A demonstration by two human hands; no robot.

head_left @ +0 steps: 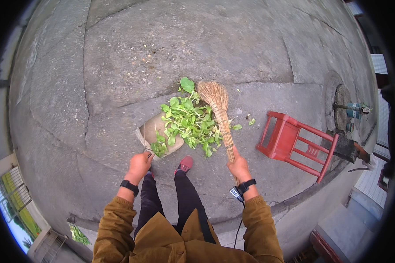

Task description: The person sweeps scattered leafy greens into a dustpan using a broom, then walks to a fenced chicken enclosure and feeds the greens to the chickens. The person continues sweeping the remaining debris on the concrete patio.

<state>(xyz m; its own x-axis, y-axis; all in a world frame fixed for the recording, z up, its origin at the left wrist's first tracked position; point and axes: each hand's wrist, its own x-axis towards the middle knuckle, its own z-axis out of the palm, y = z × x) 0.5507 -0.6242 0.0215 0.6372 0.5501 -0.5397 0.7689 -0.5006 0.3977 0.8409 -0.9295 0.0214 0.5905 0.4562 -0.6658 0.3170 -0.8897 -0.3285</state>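
Wrapped around the handle of a straw broom (221, 116), the fingers of the right hand (238, 166) are being held closed, while the thin handle of what looks like a dustpan (151, 130) is being gripped in the left hand (139, 165). Beyond the right hand, the broom's long axis is being slanted away from the body and slightly leftward, its bristles being set against the far right edge of the pile of leafy greens (188, 120). Left of that pile the dustpan is being held, nearer the left hand and partly overlapped by leaves (how many are being contained inside cannot be told). Between bristles and dustpan, the way is being filled by the greens themselves. On the near side of the pile, a pink shoe (185, 163) is being planted close by. Right of the pile, a few loose leaves (252, 121) are being left scattered, and farther right, well apart, a red chair (280, 138) is being left.
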